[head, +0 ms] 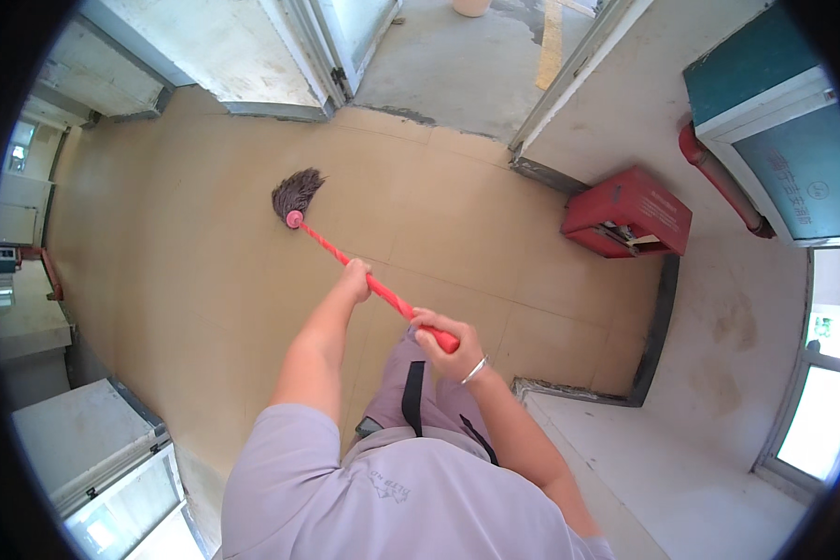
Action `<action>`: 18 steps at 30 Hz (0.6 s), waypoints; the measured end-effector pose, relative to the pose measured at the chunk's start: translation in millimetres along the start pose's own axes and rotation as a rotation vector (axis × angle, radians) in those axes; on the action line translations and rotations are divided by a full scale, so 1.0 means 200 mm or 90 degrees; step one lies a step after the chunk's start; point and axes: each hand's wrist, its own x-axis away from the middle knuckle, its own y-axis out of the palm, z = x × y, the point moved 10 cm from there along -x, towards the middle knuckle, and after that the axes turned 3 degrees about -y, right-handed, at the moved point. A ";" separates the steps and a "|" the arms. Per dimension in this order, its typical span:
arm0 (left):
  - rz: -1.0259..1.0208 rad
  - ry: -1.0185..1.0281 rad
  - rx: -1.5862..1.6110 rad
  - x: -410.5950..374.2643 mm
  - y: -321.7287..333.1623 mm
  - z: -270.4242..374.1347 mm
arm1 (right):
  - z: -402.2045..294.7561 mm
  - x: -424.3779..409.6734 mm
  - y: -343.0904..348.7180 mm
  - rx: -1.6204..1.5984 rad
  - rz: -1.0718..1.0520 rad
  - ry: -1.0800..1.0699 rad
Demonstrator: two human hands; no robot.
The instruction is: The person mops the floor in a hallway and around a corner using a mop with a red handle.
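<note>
A string mop with a red handle (388,297) slants from upper left down to my body. Its dark grey-brown mop head (297,194) lies on the tan tiled floor (217,280), joined to the handle by a pink collar. My left hand (356,278) is closed round the middle of the handle. Near the handle's thick top end, my right hand (450,343) grips it, with a silver bracelet at the wrist.
A red metal box (626,213) stands by the right wall, near a red pipe (724,182) and a teal-and-white cabinet (784,154). An open doorway at the top leads to concrete ground (462,77). Doors and wall corners line the left side.
</note>
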 end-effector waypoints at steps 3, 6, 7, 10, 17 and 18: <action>-0.072 0.013 -0.027 0.22 0.10 -0.01 | 0.02 0.20 0.07 0.019 -0.044 0.046; -0.134 -0.004 -0.037 0.40 0.23 0.20 | -0.02 0.45 -0.05 0.022 -0.045 0.054; -0.100 0.004 -0.013 0.46 0.23 0.32 | -0.04 0.55 -0.12 0.001 -0.033 0.068; -0.032 0.047 0.047 0.66 0.26 0.75 | -0.09 0.91 -0.38 -0.022 0.032 0.125; -0.073 0.263 0.234 1.24 0.41 1.96 | -0.62 1.89 -0.93 0.246 0.352 0.095; -0.079 0.306 0.294 1.32 0.41 2.10 | -0.73 1.96 -0.94 0.318 0.362 0.052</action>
